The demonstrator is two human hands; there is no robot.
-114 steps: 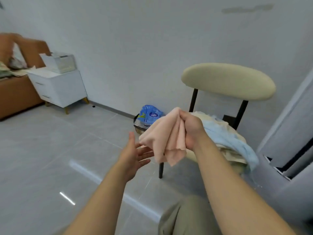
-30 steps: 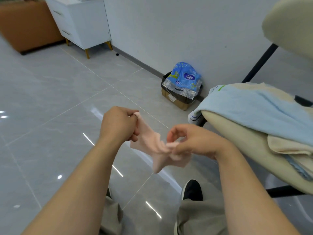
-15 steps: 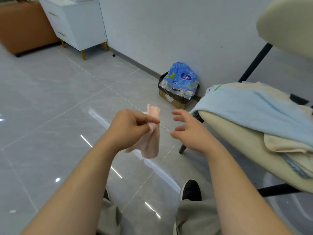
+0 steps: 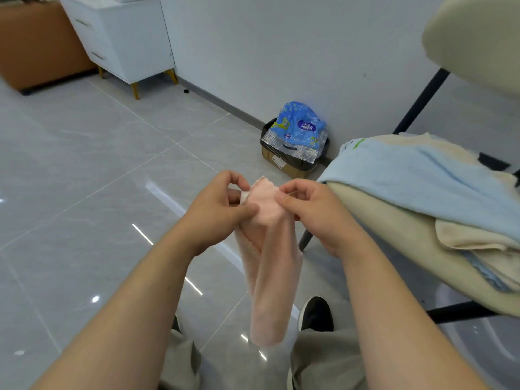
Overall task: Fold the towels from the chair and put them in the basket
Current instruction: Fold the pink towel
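Observation:
A small pink towel [image 4: 270,271] hangs down in front of me, above the floor and between my knees. My left hand [image 4: 216,211] pinches its top edge on the left and my right hand [image 4: 312,212] pinches the top edge on the right, the two hands close together. To the right stands the cream chair [image 4: 374,220] with a light blue towel [image 4: 422,175] spread over its seat and a beige towel [image 4: 475,237] under it. No basket is in view.
A cardboard box with a blue plastic pack [image 4: 298,136] stands by the wall ahead. A white drawer cabinet [image 4: 121,38] and a brown sofa [image 4: 36,43] are at the far left. My black shoe [image 4: 316,313] rests on the glossy grey tiles.
Half a second ago only my left hand held the bunched pink towel. My right hand has now taken hold of its top edge, and the towel hangs down longer.

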